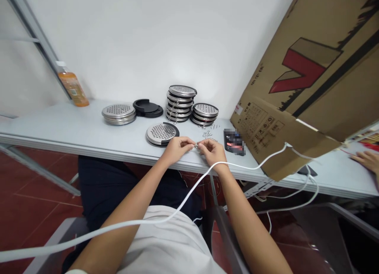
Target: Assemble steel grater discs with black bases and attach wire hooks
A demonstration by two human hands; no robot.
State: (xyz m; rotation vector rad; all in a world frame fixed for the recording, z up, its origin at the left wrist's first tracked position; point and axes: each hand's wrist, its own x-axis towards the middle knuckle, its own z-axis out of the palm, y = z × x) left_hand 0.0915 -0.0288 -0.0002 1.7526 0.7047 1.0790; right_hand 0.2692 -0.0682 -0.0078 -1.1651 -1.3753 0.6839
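Note:
Just above the table's front edge, a tiny shiny metal piece (196, 146) sits between my fingertips; it is too small to name exactly. My left hand (178, 148) pinches it from one side and my right hand (212, 151) from the other, both closed. Left of my left hand lies a round perforated metal disc (160, 132) with a black curved piece along part of its rim. Bent wire pieces (207, 134) lie loose beyond my right hand. Farther back are a tall stack of discs (179, 105) and a lower stack (205, 114), with wire clips at their edges.
More metal discs (119, 113) and black round parts (148, 107) stand to the left, with an orange bottle (73, 85) beyond. A blurred dark item (234, 142) lies right, beside a large cardboard box (284, 84). A white cable (189, 197) crosses my arms. Another person's hand (367, 160) shows far right.

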